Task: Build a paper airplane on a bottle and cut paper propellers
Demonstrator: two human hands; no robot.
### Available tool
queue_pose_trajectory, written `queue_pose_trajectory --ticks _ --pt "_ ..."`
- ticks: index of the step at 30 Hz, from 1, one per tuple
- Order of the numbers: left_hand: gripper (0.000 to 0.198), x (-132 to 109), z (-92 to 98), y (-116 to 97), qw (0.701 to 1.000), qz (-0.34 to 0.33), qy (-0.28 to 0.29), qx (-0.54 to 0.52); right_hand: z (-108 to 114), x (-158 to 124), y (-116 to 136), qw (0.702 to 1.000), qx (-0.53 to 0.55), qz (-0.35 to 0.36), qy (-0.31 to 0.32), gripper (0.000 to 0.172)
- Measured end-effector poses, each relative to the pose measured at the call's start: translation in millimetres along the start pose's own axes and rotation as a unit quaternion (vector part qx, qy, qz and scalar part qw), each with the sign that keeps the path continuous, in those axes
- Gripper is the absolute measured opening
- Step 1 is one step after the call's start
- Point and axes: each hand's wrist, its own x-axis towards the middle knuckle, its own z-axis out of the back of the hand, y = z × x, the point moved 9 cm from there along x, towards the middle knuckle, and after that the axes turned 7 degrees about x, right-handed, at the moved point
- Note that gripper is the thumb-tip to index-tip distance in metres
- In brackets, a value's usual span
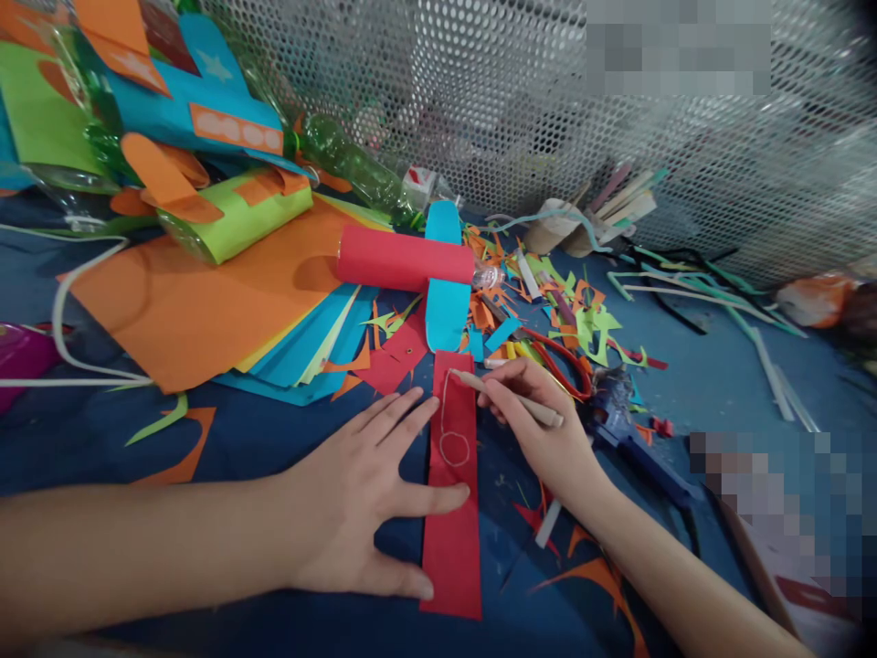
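A long red paper strip (pixel 453 539) lies on the blue surface in front of me, with a pale drawn loop near its upper half. My left hand (pixel 356 493) rests flat beside it, fingers spread, thumb and fingertips pressing the strip's left edge. My right hand (pixel 541 429) is closed round a beige pen or pencil (pixel 511 396), whose tip touches the strip's top end. Just beyond stands a red paper roll with blue wings (pixel 417 265), like a toy plane.
Sheets of orange, blue and yellow paper (pixel 206 311) lie stacked at left, with bottle-and-paper plane models (pixel 192 119) behind. Many paper scraps (pixel 562 311), red-handled scissors (pixel 562 361), a dark blue tool (pixel 623 420) and a perforated metal wall (pixel 548 100) are around.
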Motion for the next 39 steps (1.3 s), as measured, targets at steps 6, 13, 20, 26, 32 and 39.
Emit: queue_pose_trajectory --ticks 6,13,20,26,32,39 --pt "0.066 0 -1.3 0 1.0 -0.001 0.004 -0.005 0 -1 0 0.999 -0.032 0.003 0.003 0.013" --pt "0.066 -1 -0.8 0 1.0 -0.004 -0.01 -0.001 -1 -1 3 1.0 -0.028 0.01 -0.007 0.011" --pt "0.067 0 -2.3 1 1.0 0.0 0.0 0.005 -1 -4 11 0.998 -0.051 0.046 -0.012 0.009" --pt "0.066 0 -0.9 0 1.0 -0.005 -0.005 0.0 1 -6 11 0.994 -0.09 0.051 -0.024 0.012" --pt "0.067 0 -1.1 1 1.0 -0.001 -0.006 -0.003 4 -7 14 0.989 -0.131 0.058 -0.031 0.016" --pt "0.066 0 -1.3 1 1.0 -0.003 0.008 -0.004 8 -9 7 0.992 -0.117 0.035 -0.029 0.012"
